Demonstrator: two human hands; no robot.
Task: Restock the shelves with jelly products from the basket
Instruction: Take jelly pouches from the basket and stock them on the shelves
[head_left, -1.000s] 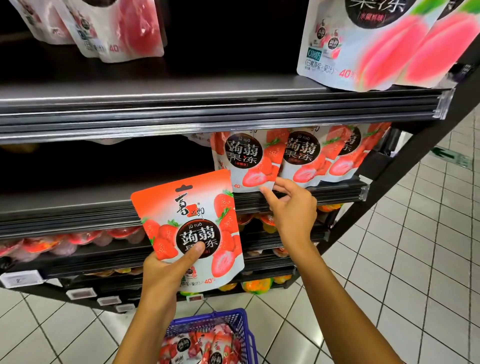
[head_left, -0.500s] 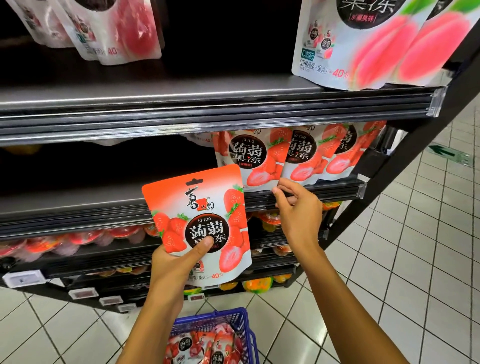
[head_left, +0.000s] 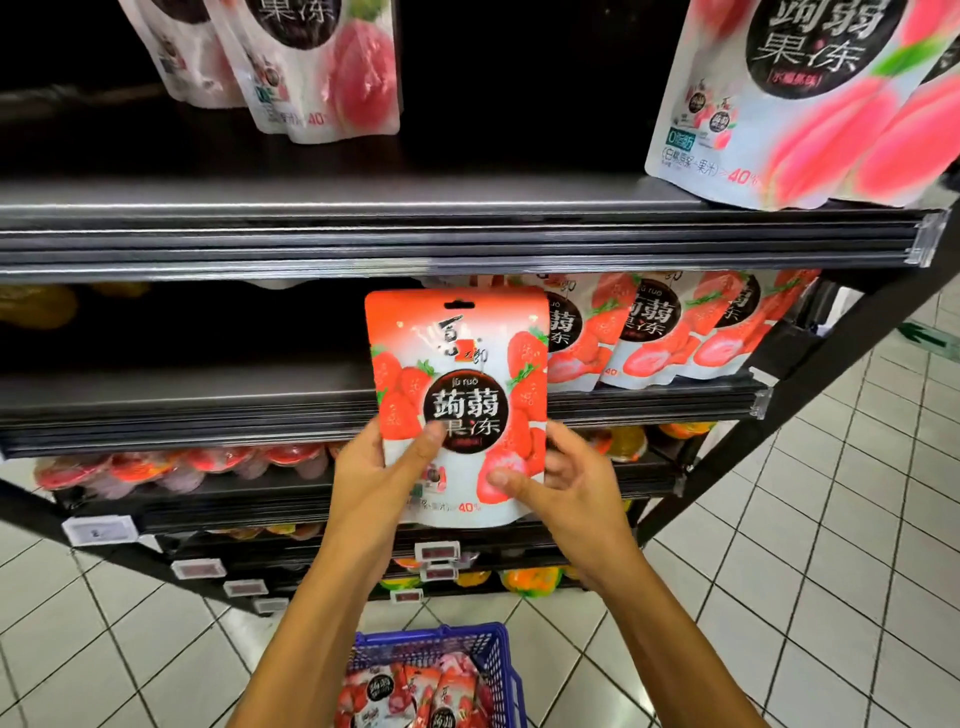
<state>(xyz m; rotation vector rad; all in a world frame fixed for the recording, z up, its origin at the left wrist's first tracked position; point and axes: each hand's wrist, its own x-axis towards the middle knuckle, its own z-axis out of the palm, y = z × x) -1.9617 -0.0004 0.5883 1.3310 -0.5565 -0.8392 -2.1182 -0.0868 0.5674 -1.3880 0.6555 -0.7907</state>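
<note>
A red and white strawberry jelly pouch (head_left: 460, 364) stands upright in front of the middle shelf (head_left: 208, 410). My left hand (head_left: 384, 467) grips its lower left with the thumb across the front. My right hand (head_left: 566, 483) holds its lower right edge, thumb on the front. Just to the right, a row of the same strawberry pouches (head_left: 654, 332) stands on that shelf. Below, a blue basket (head_left: 498, 649) on the floor holds more strawberry pouches (head_left: 410, 696).
The top shelf (head_left: 467, 234) carries peach jelly pouches at left (head_left: 322, 67) and right (head_left: 800, 98). Lower shelves hold jelly cups (head_left: 171, 467) and price tags (head_left: 98, 530). The middle shelf's left part lies dark and bare. White tiled floor (head_left: 805, 545) lies to the right.
My left hand has raised the pouch up and to the right, in front of the middle shelf. My right hand left the shelved pouches and took hold of the pouch's lower right edge.
</note>
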